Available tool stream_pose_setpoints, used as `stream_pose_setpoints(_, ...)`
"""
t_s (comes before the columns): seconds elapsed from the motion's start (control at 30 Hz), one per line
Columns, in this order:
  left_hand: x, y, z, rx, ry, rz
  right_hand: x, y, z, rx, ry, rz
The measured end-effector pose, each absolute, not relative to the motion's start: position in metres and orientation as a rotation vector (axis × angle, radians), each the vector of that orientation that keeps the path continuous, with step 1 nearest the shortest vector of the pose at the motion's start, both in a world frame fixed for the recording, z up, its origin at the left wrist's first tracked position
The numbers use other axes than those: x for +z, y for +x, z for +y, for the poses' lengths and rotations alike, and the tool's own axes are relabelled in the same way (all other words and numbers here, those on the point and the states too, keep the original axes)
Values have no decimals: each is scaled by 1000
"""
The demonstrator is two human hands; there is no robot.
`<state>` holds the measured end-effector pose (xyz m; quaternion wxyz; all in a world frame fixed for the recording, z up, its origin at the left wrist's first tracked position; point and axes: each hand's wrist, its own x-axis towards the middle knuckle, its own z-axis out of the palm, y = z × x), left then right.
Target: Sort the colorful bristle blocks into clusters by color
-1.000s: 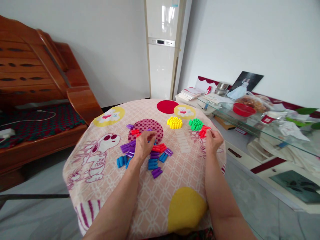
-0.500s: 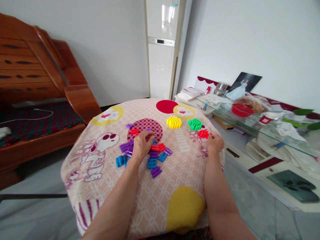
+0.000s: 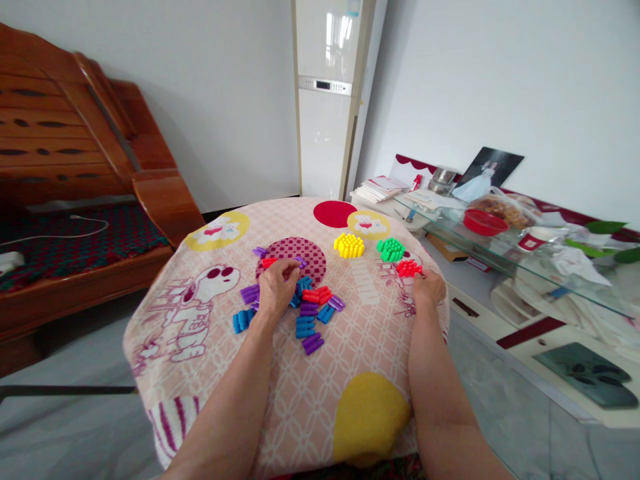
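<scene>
My left hand (image 3: pixel 278 288) hovers over the loose plastic pieces, its fingers curled together. A purple piece (image 3: pixel 301 262) shows at its fingertips, and a red piece (image 3: pixel 270 263) lies just beyond; whether it grips anything is hidden. Around it are blue pieces (image 3: pixel 243 321), purple pieces (image 3: pixel 313 343) and red pieces (image 3: pixel 317 295), small, rounded and joined in short rows. My right hand (image 3: pixel 429 288) is closed at the edge of a standing red cluster (image 3: pixel 409 268), its fingertips pinched on a red peg. Beyond stand a green cluster (image 3: pixel 391 249) and a yellow cluster (image 3: pixel 349 245) of upright pegs.
A patterned cloth (image 3: pixel 370 340) covers the round table. On the right, a glass-topped stand (image 3: pixel 540 267) bears a red bowl (image 3: pixel 485 223), a paper cup (image 3: pixel 535 238) and papers. A wooden bench (image 3: pixel 165 193) is on the left, and a tall white appliance (image 3: pixel 325 140) stands behind.
My left hand has shifted left and slightly back toward me, uncovering blue pieces beside it. My right hand stays by the red cluster, with only a slight shift.
</scene>
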<state>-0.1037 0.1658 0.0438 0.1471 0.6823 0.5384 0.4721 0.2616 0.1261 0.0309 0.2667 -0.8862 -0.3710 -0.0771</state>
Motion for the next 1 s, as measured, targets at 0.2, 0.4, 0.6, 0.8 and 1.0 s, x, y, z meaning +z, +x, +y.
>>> stream_pose_setpoints(0.2,47,-111,166,1425,1945,1604,24,268,128,-229,-2305,-970)
stream_pose_setpoints(0.4,46,-113,167,1324,2029,1608,21,256,135,-427,-1997,-913)
stream_pose_setpoints(0.6,41,-126,169,926,2322,1716,16,207,145,-294,-1665,-1408)
stream_pose_setpoints(0.8,37,-148,175,877,2221,1966,19,194,144,-171,-1792,-1512)
stream_pose_setpoints(1.0,32,-138,175,835,2322,1837,21,192,142,-165,-1846,-1543)
